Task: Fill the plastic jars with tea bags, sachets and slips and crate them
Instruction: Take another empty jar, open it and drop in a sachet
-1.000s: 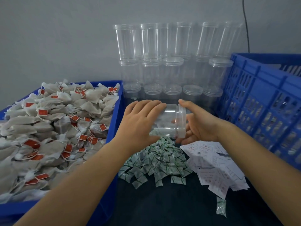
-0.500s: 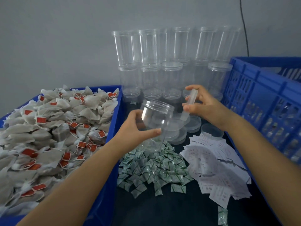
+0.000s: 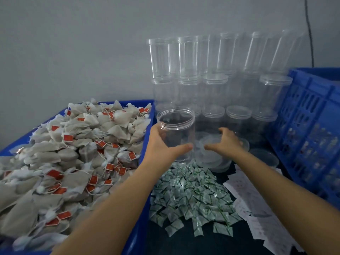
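Observation:
My left hand (image 3: pixel 161 144) grips a clear, lidless plastic jar (image 3: pixel 177 129), held upright above the far end of the sachet pile. My right hand (image 3: pixel 227 142) hovers with spread fingers over a pile of loose clear lids (image 3: pixel 217 163) and holds nothing. Tea bags with red tags (image 3: pixel 73 153) fill the blue bin (image 3: pixel 147 116) on the left. Green-and-white sachets (image 3: pixel 193 196) lie heaped in the middle, and white printed slips (image 3: pixel 257 208) are spread to their right.
Several capped and uncapped clear jars (image 3: pixel 215 85) are stacked in rows against the grey wall. A blue slatted crate (image 3: pixel 309 126) stands at the right. One more lid (image 3: pixel 265 157) lies beside the crate. A black cable (image 3: pixel 310 34) runs down the wall.
The lid came off the jar in my right hand and was set down on the lid pile. My left hand turned the jar upright.

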{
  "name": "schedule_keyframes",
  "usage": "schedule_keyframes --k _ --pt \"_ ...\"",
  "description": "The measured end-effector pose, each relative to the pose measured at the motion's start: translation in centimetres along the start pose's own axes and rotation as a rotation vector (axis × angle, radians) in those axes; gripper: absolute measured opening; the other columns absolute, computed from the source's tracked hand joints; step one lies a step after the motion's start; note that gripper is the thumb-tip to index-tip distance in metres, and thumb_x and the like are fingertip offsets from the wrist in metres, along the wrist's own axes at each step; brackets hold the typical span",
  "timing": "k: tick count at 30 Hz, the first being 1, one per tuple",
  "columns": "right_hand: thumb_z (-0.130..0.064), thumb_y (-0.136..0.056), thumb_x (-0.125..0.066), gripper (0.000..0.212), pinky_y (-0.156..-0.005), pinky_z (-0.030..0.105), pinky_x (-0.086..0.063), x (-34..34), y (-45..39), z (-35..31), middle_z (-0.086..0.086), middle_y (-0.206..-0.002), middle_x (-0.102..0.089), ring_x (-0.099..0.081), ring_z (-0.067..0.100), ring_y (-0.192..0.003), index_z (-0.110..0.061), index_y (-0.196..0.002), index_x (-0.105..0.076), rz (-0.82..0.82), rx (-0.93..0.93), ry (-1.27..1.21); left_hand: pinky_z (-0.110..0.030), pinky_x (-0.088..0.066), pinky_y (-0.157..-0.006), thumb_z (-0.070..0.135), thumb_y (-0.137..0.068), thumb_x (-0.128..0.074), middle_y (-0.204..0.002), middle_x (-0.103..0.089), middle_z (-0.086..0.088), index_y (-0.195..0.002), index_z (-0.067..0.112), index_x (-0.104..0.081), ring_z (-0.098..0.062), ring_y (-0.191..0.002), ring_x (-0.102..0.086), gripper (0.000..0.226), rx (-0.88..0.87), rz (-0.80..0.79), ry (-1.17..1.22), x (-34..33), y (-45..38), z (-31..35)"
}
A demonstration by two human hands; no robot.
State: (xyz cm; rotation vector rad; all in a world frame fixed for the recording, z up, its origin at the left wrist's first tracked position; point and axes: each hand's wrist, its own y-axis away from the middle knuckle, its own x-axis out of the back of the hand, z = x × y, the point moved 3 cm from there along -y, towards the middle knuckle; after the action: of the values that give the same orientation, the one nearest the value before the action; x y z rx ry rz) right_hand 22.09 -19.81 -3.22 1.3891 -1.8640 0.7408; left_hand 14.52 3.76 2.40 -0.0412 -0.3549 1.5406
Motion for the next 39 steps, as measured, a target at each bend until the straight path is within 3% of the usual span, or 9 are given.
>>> schedule_keyframes --k 5,10,13,15,22,26,29,32,39 --pt "-0.055 -0.082 -0.075 0.097 -0.117 0.052 -0.027 0.7 1.1 -0.9 0.011 -0.161 -0.027 -0.026 0.034 -0.147 -0.019 -0.157 -0.024 0.049 0.064 0.066 -0.003 -0.037 -0.064 0.031 -0.058 -0.089 -0.101 -0.041 0.032 -0.113 0.040 -0.031 0.022 -0.089 -0.040 0.080 0.007 -0.028 0.007 -0.3 0.0 0.0" --pt "-0.050 -0.085 -0.069 0.056 -0.098 0.034 -0.048 2.3 7.3 -4.2 -0.009 -0.123 -0.060 -0.057 0.018 -0.123 -0.033 -0.135 -0.050 -0.058 0.269 -0.600 -0.003 -0.043 -0.063 0.030 -0.058 -0.089 -0.104 -0.048 0.026 -0.122 0.028 -0.037 0.015 -0.090 -0.047 0.083 0.026 -0.121 -0.020 -0.6 0.4 0.4" --pt "-0.066 -0.067 -0.070 0.068 -0.083 0.019 -0.054 2.2 11.7 -5.5 -0.015 -0.125 -0.057 -0.057 0.001 -0.115 -0.047 -0.128 -0.044 -0.193 0.331 -0.784 -0.019 -0.053 -0.082 0.027 -0.058 -0.091 -0.116 -0.057 0.012 -0.128 0.020 -0.040 0.000 -0.102 -0.059 0.087 -0.007 -0.280 -0.042 -1.2 1.3 1.3" --pt "-0.053 -0.064 -0.075 0.082 -0.074 0.013 -0.053 1.6 13.6 -5.4 -0.009 -0.131 -0.055 -0.056 0.005 -0.119 -0.044 -0.136 -0.036 -0.214 0.346 -0.824 -0.028 -0.054 -0.088 0.025 -0.057 -0.091 -0.118 -0.057 0.007 -0.125 0.021 -0.039 -0.004 -0.104 -0.060 0.086 -0.071 -0.360 -0.115 -1.4 2.3 2.2" --pt "-0.046 -0.061 -0.090 0.083 -0.101 0.036 -0.050 -1.2 17.4 -4.7 0.000 -0.140 -0.056 -0.056 0.017 -0.128 -0.043 -0.129 -0.042 -0.220 0.296 -1.034 -0.022 -0.043 -0.094 0.046 -0.065 -0.082 -0.125 -0.052 0.017 -0.133 0.032 -0.038 -0.002 -0.111 -0.052 0.083 -0.100 -0.685 -0.726 2.3 3.6 4.8" --pt "-0.055 -0.054 -0.085 0.085 -0.080 0.019 -0.055 -3.5 19.3 -5.2 -0.015 -0.133 -0.056 -0.061 -0.001 -0.113 -0.059 -0.124 -0.038 -0.239 0.283 -0.994 -0.019 -0.043 -0.094 0.029 -0.076 -0.077 -0.119 -0.058 0.019 -0.128 0.036 -0.047 0.004 -0.109 -0.055 0.060 -0.030 -0.567 -0.597 6.6 4.0 3.8" --pt "-0.057 -0.053 -0.090 0.088 -0.096 0.031 -0.053 -5.0 20.6 -5.1 -0.016 -0.130 -0.056 -0.059 0.010 -0.120 -0.061 -0.124 -0.039 -0.271 0.308 -0.961 -0.022 -0.050 -0.089 0.019 -0.083 -0.071 -0.114 -0.061 0.014 -0.120 0.033 -0.055 -0.002 -0.107 -0.058 0.042 0.009 -0.304 -0.439 10.1 3.3 1.8" --pt "-0.052 -0.050 -0.092 0.093 -0.088 0.017 -0.053 -6.1 21.7 -4.7 -0.017 -0.131 -0.056 -0.057 0.007 -0.122 -0.059 -0.127 -0.040 -0.270 0.349 -0.946 -0.029 -0.048 -0.094 0.010 -0.088 -0.061 -0.127 -0.057 0.003 -0.127 0.023 -0.054 -0.013 -0.117 -0.054 0.042 0.035 -0.109 -0.671 11.9 1.3 -0.7" --pt "-0.049 -0.051 -0.088 0.087 -0.083 0.002 -0.045 -7.5 22.1 -3.7 -0.033 -0.123 -0.057 -0.051 -0.016 -0.117 -0.073 -0.121 -0.043 -0.186 0.430 -0.894 -0.042 -0.033 -0.111 0.014 -0.088 -0.063 -0.154 -0.023 -0.007 -0.148 0.025 -0.025 -0.028 -0.137 -0.031 0.072 0.090 -0.234 -1.133 10.8 -2.1 -5.0"
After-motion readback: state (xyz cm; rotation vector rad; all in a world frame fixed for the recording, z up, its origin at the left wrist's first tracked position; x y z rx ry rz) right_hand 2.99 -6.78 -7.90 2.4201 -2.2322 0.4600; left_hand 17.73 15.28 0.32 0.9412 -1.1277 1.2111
